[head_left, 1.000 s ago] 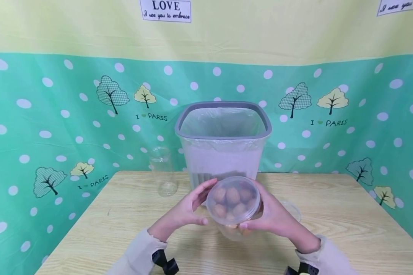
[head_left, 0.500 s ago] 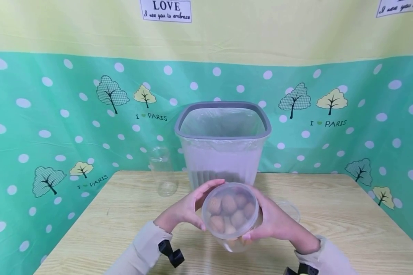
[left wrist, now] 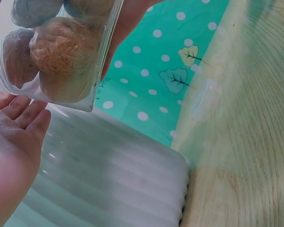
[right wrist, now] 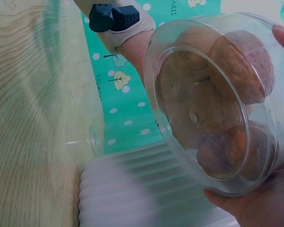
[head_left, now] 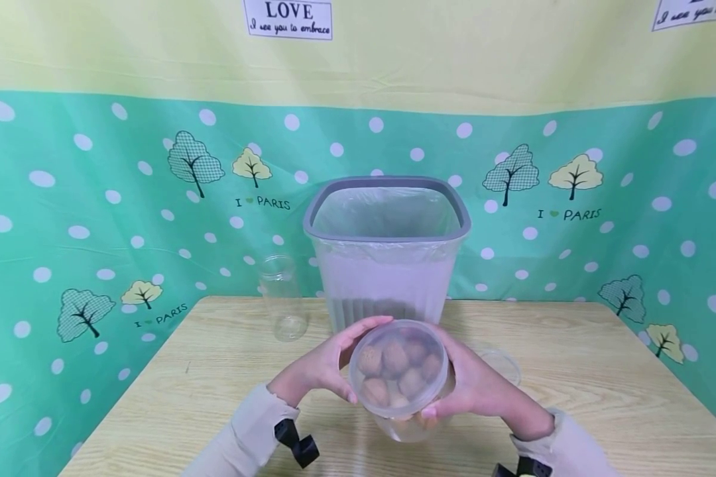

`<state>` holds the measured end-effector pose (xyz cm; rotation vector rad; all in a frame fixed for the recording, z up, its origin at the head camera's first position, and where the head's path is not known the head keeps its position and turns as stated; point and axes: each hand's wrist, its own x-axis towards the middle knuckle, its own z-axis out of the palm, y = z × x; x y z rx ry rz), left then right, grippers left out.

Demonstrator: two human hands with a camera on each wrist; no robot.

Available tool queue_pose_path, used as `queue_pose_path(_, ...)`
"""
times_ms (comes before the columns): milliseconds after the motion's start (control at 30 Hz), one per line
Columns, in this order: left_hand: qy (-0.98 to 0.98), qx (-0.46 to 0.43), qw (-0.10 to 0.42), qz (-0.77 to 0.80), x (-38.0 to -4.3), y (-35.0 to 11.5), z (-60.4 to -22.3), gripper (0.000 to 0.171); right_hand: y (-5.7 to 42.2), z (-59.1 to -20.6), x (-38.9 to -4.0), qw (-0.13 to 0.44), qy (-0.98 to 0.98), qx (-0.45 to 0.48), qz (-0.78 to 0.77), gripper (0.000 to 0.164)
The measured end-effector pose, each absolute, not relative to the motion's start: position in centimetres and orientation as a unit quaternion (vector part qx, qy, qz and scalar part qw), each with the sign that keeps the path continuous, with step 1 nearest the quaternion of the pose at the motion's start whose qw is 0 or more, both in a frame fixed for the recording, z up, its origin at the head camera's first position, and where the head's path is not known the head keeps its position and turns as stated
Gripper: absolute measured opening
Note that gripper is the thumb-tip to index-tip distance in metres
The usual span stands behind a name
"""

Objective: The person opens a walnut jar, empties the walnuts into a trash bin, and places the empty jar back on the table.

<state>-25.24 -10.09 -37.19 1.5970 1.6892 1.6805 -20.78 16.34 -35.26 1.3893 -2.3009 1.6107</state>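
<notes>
A clear round jar [head_left: 406, 430] of walnuts, topped by a translucent lid [head_left: 420, 391], is held above the table and tilted so its top faces me. My right hand [head_left: 474, 381] grips its right side, thumb in front, the other fingers mostly hidden behind. My left hand [head_left: 322, 368] curves round the left side at the lid's rim, index finger along the back and thumb at the front left. In the left wrist view the walnuts [left wrist: 66, 52] show through the wall, with left fingers [left wrist: 31, 113] right at the jar's edge. The right wrist view shows the jar's base [right wrist: 199, 109].
Behind the hands stands a pale waste bin [head_left: 388, 275] with a grey rim and a clear liner. An upright clear cylindrical jar [head_left: 283, 301] is at its left. A clear round disc [head_left: 504, 364] lies on the wooden table [head_left: 596, 377] to the right. A patterned cloth hangs behind.
The jar has come down towards me and slightly left, its top turned more to the camera. My left hand has moved right, in to its rim, while the right hand keeps its grip.
</notes>
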Motion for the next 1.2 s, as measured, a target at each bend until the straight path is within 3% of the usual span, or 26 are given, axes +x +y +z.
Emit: queue_pose_path(1200,0.592,0.507,0.049,0.625,-23.3,-9.3,-37.3,0.105,16.2,-35.2,-20.3,0.051,-0.756,0.396,0.518,0.103)
